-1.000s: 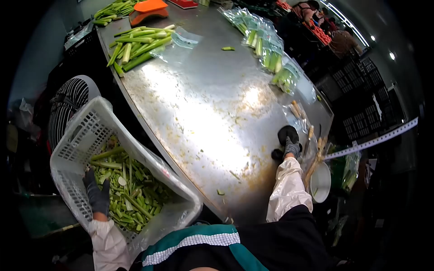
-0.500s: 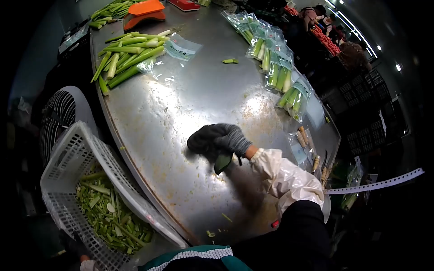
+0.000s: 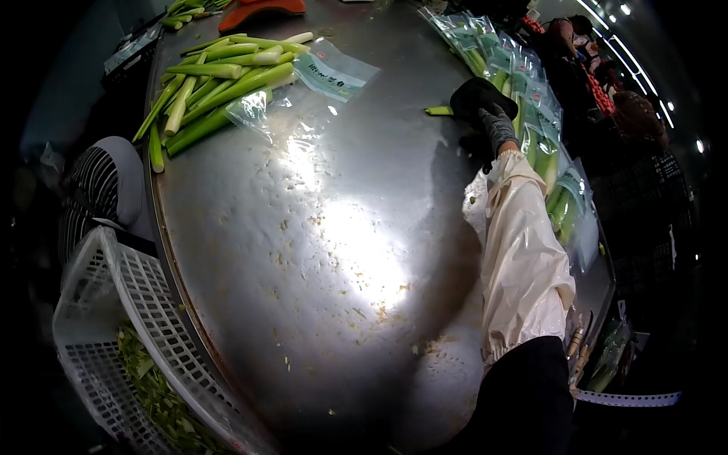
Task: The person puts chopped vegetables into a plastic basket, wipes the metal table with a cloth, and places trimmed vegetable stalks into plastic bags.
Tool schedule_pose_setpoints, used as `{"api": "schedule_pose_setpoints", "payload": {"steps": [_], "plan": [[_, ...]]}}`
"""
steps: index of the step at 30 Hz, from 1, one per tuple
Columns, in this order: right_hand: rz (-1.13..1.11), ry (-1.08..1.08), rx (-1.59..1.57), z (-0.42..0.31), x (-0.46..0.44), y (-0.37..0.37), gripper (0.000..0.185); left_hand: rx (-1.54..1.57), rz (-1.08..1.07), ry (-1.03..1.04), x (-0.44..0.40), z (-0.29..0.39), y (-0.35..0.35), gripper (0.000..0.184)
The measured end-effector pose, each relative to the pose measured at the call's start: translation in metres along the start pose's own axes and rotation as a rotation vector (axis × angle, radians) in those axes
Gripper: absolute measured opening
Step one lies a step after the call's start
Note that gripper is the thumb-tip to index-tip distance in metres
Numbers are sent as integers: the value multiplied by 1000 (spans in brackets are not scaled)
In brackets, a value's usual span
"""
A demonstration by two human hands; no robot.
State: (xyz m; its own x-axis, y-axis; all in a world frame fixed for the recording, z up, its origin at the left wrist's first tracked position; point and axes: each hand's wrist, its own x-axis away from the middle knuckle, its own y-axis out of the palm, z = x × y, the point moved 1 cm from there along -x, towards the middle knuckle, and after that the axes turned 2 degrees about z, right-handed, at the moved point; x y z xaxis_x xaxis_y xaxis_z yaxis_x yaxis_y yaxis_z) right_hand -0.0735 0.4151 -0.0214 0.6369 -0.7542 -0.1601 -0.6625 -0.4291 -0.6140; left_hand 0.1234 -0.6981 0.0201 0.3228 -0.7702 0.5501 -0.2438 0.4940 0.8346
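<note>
My right hand (image 3: pixel 487 110), in a black and grey glove, reaches to the far right of the metal table (image 3: pixel 250 250). It is over the right end of a short green stalk piece (image 3: pixel 438 111), beside several clear bags of cut leeks (image 3: pixel 540 121). Its dark fingers blend together, so I cannot tell whether they grip the piece. A loose pile of cut leek stalks (image 3: pixel 227 80) lies at the upper left, with a labelled plastic bag (image 3: pixel 334 72) against its right side. My left hand is out of view.
A white perforated crate (image 3: pixel 163 303) with green trimmings (image 3: pixel 163 394) stands against the table's left edge. Behind it is a striped seat (image 3: pixel 98 182). An orange object (image 3: pixel 262 10) sits at the far end. Wooden-handled tools (image 3: pixel 576 341) lie at the lower right. People work in the right background.
My right hand has gone from the table's middle to the short green piece near the bagged leeks. The view has shifted. The gloved hand by the crate has left the frame.
</note>
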Motion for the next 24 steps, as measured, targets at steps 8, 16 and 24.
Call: {"api": "schedule_pose_setpoints", "payload": {"steps": [8,16,24], "plan": [[-90,73,359,-37,8,79,82,-40,301,191,7,-16,26,80],[-569,-470,474,-124,127,89,45,-69,264,193,-4,-10,18,79],[-797,-909,399,-153,342,68,38,-178,124,176,7,16,-36,78]]}}
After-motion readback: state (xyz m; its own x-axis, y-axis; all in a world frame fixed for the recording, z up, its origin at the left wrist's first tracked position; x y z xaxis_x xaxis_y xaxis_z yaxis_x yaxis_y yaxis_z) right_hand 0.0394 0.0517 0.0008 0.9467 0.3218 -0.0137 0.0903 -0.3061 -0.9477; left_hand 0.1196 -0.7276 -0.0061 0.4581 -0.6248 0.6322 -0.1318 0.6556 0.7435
